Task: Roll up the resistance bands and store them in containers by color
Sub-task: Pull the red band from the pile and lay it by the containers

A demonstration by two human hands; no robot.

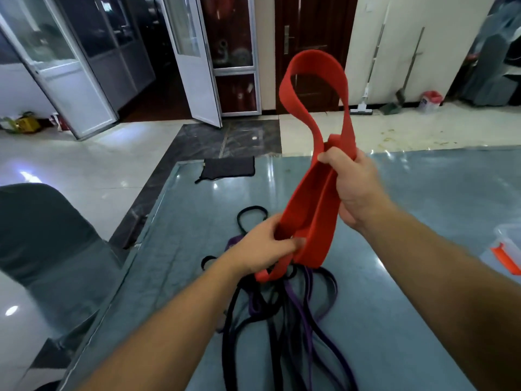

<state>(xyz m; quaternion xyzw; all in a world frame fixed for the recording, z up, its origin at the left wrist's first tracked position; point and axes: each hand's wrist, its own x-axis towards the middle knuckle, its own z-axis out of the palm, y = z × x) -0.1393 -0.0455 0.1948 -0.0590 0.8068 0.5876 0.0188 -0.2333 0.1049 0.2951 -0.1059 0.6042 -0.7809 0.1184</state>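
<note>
Above a glass-topped table (pixel 423 193), both hands hold one wide red resistance band (pixel 311 198) in the air. The right hand (pixel 353 187) grips the band partway along, its fingers curled round the gathered layers and the thumb pressed across the front; above this grip a free loop of the band stands upright. The left hand (pixel 266 251) pinches the band's lower end, thumb on the near face and fingers curled behind, and a short red tail hangs below it. Beneath the hands, a loose tangle of black bands (pixel 234 334) and purple bands (pixel 307 320) lies on the table, the strands crossing one another and running toward the near edge. At the right edge of the view, a clear plastic container (pixel 509 238) with an orange latch rests on the table, well apart from the tangle. A dark cloth (pixel 229 167) lies at the table's far edge, and a grey covered chair (pixel 42 235) stands to the left.
</note>
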